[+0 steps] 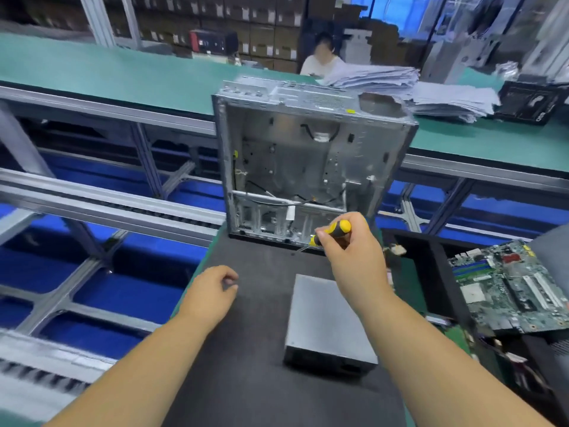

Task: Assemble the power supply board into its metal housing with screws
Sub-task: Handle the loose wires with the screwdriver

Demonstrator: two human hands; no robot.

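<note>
Both forearms are reaching forward over the dark tabletop (246, 349), hands well apart. Left hand (212, 291) is hovering palm-down near the tabletop's left edge, fingers loosely curled, thumb and forefinger nearly meeting; whether it is pinching a screw is too small to tell. Right hand (351, 254) is gripping a yellow-black screwdriver (332, 231), tip pointing down-left toward the chassis's near bottom edge. Grey box (326, 322), probably the power supply unit, is lying flat between the forearms, just under the right wrist, long axis running away from the camera and tilted a little to the right; nothing is touching it. Chassis (308, 161) is standing open-side toward the camera, directly beyond the box, across the far end of the tabletop. Right hand is nearer both box and chassis; left is free and off to the box's left. Judging from this, the box is not yet in the chassis, and it needs moving straight ahead. Motherboard (511, 288) is lying to the right, apart.
</note>
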